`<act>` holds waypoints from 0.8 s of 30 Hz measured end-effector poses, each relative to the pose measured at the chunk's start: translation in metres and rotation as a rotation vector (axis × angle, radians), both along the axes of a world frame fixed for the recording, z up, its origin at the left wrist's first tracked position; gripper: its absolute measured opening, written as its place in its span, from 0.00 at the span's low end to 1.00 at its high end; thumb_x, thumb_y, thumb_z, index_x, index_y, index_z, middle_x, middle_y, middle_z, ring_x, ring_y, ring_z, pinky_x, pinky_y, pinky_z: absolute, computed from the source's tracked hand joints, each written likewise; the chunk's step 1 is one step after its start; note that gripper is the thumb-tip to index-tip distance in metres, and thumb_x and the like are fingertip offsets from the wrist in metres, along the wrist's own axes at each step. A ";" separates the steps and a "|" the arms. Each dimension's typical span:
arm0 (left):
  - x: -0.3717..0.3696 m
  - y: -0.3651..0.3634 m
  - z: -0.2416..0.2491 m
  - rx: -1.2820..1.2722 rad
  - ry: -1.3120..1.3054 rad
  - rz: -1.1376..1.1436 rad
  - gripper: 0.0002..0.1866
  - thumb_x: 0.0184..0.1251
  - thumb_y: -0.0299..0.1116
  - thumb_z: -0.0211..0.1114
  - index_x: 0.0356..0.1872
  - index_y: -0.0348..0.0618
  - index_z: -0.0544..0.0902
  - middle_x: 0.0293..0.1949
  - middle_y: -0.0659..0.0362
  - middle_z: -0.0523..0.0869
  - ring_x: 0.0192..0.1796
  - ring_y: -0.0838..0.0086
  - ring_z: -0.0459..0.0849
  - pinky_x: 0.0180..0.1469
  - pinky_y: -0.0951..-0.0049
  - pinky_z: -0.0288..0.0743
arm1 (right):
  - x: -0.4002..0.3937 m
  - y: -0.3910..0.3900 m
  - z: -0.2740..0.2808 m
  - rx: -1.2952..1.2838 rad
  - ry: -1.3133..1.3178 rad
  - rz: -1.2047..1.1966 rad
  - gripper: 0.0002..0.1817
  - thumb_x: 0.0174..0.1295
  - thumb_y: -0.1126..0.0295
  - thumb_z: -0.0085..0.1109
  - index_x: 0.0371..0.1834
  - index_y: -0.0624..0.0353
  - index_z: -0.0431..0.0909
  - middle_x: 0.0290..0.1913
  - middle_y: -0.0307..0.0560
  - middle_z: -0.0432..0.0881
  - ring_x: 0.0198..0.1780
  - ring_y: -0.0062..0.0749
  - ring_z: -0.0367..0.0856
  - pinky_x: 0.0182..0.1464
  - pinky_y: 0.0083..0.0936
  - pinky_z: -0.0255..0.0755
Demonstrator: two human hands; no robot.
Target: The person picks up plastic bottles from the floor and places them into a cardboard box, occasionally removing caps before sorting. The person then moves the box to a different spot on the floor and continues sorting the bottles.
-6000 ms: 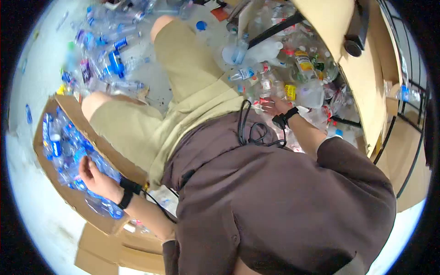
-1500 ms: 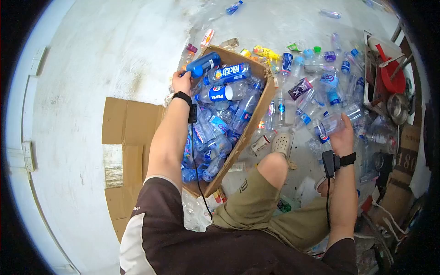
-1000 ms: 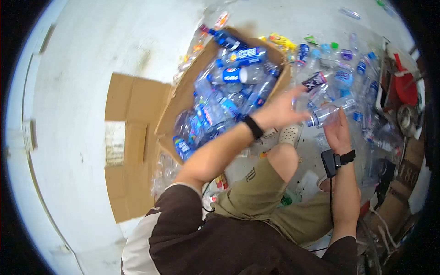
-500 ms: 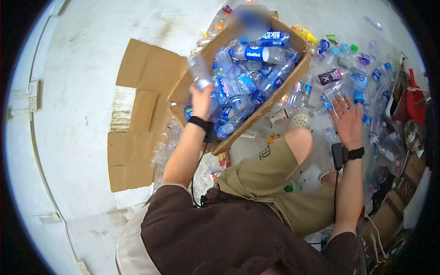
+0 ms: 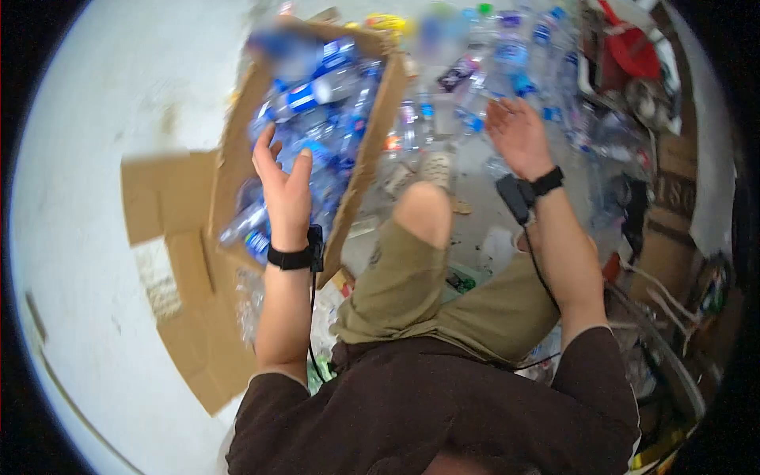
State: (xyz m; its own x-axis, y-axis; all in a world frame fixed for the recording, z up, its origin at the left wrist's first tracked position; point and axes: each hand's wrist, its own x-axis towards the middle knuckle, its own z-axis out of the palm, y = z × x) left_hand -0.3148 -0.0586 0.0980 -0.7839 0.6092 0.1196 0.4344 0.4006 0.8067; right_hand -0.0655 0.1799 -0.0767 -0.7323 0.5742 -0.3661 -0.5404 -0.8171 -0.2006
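My left hand [image 5: 285, 186] is held over a cardboard box [image 5: 370, 158], fingers apart and nothing in its grasp. Clear plastic bottles with blue labels fill the box; a Pepsi-style bottle [image 5: 321, 91] lies across the upper part. Near the lower left corner, below my left hand, rests a clear bottle [image 5: 247, 222]. My right hand [image 5: 518, 142] hovers palm up and empty over the floor, its fingers stretched out and slightly bent. Beyond its fingertips lie loose bottles, among them a blue-labelled bottle [image 5: 511, 51] and one with a dark purple label [image 5: 459, 73].
Flattened cardboard [image 5: 186, 309] lies left of the box. At the right are a red object [image 5: 629, 39], a metal pot [image 5: 647, 99] and a brown carton [image 5: 675, 178]. My bent knee [image 5: 423, 210] is right of the box. A yellow wrapper [image 5: 385, 22] lies behind it.
My left hand has let go of the clear bottle it held and its fingers are now spread. The view has turned, so the box appears farther left. My right hand stays empty.
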 end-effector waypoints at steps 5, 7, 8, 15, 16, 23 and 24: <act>0.088 0.131 0.040 0.385 -0.480 -0.451 0.26 0.61 0.26 0.57 0.62 0.33 0.66 0.58 0.51 0.71 0.61 0.65 0.70 0.64 0.68 0.60 | 0.007 0.007 0.022 -0.186 -0.245 -0.274 0.14 0.65 0.60 0.49 0.41 0.60 0.70 0.42 0.50 0.80 0.47 0.38 0.78 0.51 0.38 0.73; 0.111 0.174 0.049 0.461 -0.688 -0.516 0.24 0.62 0.28 0.58 0.60 0.33 0.67 0.56 0.51 0.74 0.58 0.67 0.72 0.62 0.70 0.61 | 0.015 0.010 0.021 -0.240 -0.278 -0.339 0.13 0.65 0.60 0.49 0.39 0.60 0.69 0.39 0.49 0.80 0.45 0.38 0.78 0.49 0.37 0.74; 0.114 0.193 0.039 0.456 -0.709 -0.535 0.24 0.62 0.28 0.58 0.60 0.33 0.67 0.56 0.51 0.74 0.58 0.67 0.72 0.62 0.70 0.61 | 0.020 0.011 0.017 -0.239 -0.258 -0.338 0.14 0.65 0.60 0.50 0.42 0.62 0.69 0.42 0.51 0.79 0.45 0.38 0.78 0.49 0.35 0.74; 0.136 0.232 -0.070 0.295 -0.826 -0.634 0.14 0.61 0.24 0.58 0.48 0.34 0.76 0.45 0.56 0.81 0.48 0.72 0.78 0.53 0.74 0.68 | 0.035 0.008 0.018 -0.259 -0.325 -0.339 0.12 0.63 0.62 0.51 0.39 0.61 0.72 0.41 0.50 0.79 0.43 0.35 0.77 0.46 0.30 0.73; 0.140 0.227 -0.079 0.284 -0.839 -0.659 0.12 0.60 0.23 0.59 0.45 0.34 0.78 0.44 0.57 0.81 0.47 0.73 0.78 0.51 0.75 0.69 | 0.037 0.007 0.017 -0.270 -0.358 -0.336 0.12 0.63 0.62 0.50 0.38 0.60 0.72 0.41 0.49 0.79 0.43 0.34 0.77 0.46 0.30 0.73; 0.138 0.218 -0.027 0.594 -0.406 -0.733 0.07 0.55 0.18 0.60 0.35 0.38 0.76 0.33 0.57 0.79 0.35 0.75 0.76 0.39 0.77 0.71 | 0.025 0.011 0.018 -0.258 -0.417 -0.335 0.09 0.59 0.63 0.52 0.35 0.57 0.71 0.35 0.46 0.80 0.36 0.31 0.79 0.39 0.29 0.74; 0.136 0.214 -0.011 0.677 -0.274 -0.748 0.08 0.54 0.18 0.59 0.35 0.38 0.75 0.32 0.54 0.79 0.34 0.72 0.77 0.39 0.75 0.71 | 0.023 0.010 0.017 -0.247 -0.423 -0.342 0.09 0.59 0.63 0.52 0.35 0.57 0.71 0.35 0.46 0.80 0.36 0.31 0.79 0.39 0.29 0.74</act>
State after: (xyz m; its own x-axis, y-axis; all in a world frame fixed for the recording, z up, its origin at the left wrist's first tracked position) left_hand -0.1784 0.1553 0.0867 -0.2857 0.8222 0.4923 0.1537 -0.4677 0.8704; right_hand -0.0429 0.1902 -0.0595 -0.2826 0.6123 -0.7384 -0.6959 -0.6607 -0.2815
